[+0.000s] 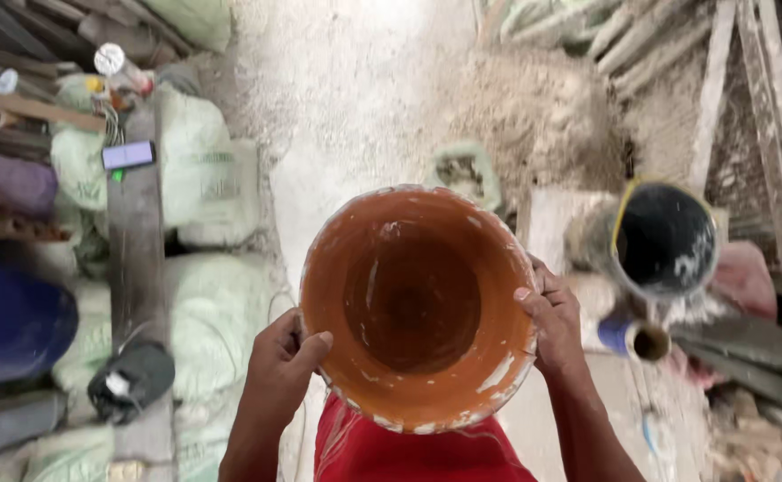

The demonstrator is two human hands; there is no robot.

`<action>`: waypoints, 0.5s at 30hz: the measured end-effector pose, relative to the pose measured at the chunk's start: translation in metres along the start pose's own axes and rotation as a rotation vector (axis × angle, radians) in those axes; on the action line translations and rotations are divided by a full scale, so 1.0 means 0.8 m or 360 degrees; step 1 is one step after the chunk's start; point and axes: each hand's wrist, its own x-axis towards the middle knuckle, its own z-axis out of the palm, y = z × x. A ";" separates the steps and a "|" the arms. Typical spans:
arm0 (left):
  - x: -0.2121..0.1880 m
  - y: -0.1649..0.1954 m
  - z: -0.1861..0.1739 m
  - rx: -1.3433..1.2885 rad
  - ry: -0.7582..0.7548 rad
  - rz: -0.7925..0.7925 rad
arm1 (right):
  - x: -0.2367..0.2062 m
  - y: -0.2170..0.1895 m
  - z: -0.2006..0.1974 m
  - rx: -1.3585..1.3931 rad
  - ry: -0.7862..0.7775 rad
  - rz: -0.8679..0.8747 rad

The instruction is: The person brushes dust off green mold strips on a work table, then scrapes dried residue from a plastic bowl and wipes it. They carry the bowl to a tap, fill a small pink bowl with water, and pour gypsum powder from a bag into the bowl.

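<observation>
An orange bucket, its rim and inner wall streaked with dried white plaster, sat at the centre of the head view with its mouth turned up toward the camera, gripped between the two hands. The left hand clasped the rim at about 8 o'clock, thumb hooked over the edge and fingers wrapped behind the outer wall. The right hand held the rim at about 3 o'clock, thumb pressed on the lip and fingers curled around the outside. The bucket looked empty inside. At 2 o'clock from it, well apart, stood a dark bucket with a yellow rim. At 9 o'clock lay pale green sacks, and at 10 o'clock a phone rested on a grey plank.
</observation>
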 end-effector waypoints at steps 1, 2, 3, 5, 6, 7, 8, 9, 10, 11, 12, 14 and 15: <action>0.041 0.021 -0.010 -0.0020 0.0011 -0.0007 | 0.040 -0.004 0.016 0.0010 -0.0001 -0.0003; 0.086 0.038 -0.020 0.0011 -0.0017 0.0029 | 0.080 -0.005 0.030 0.0023 0.0008 -0.0006; 0.133 0.053 -0.032 0.0041 -0.0036 0.0068 | 0.123 -0.003 0.045 0.0037 0.0010 -0.0008; 0.221 0.080 -0.057 0.0004 -0.0103 0.0114 | 0.198 -0.001 0.073 -0.0117 0.0069 -0.0054; 0.264 0.094 -0.069 -0.0066 -0.0152 0.0127 | 0.232 0.002 0.091 -0.0193 0.0110 -0.0064; 0.307 0.112 -0.083 -0.0131 -0.0197 0.0139 | 0.265 0.005 0.111 -0.0130 0.0117 -0.0035; 0.355 0.135 -0.094 -0.0023 -0.0210 0.0176 | 0.306 -0.003 0.127 -0.0072 0.0110 -0.0046; 0.394 0.160 -0.105 0.0081 -0.0206 0.0205 | 0.344 -0.012 0.145 -0.0016 0.0089 -0.0042; 0.427 0.185 -0.114 0.0184 -0.0195 0.0218 | 0.382 -0.020 0.166 -0.0020 0.0067 -0.0133; 0.464 0.212 -0.116 0.0144 -0.0187 0.0209 | 0.425 -0.033 0.182 -0.0032 0.0039 -0.0239; 0.502 0.241 -0.118 0.0104 -0.0174 0.0203 | 0.467 -0.047 0.200 -0.0040 0.0004 -0.0346; 0.572 0.297 -0.126 0.0081 -0.0159 0.0196 | 0.549 -0.072 0.231 -0.0052 0.0038 -0.0299; 0.610 0.323 -0.129 0.0093 -0.0150 0.0212 | 0.593 -0.079 0.247 -0.0051 0.0056 -0.0285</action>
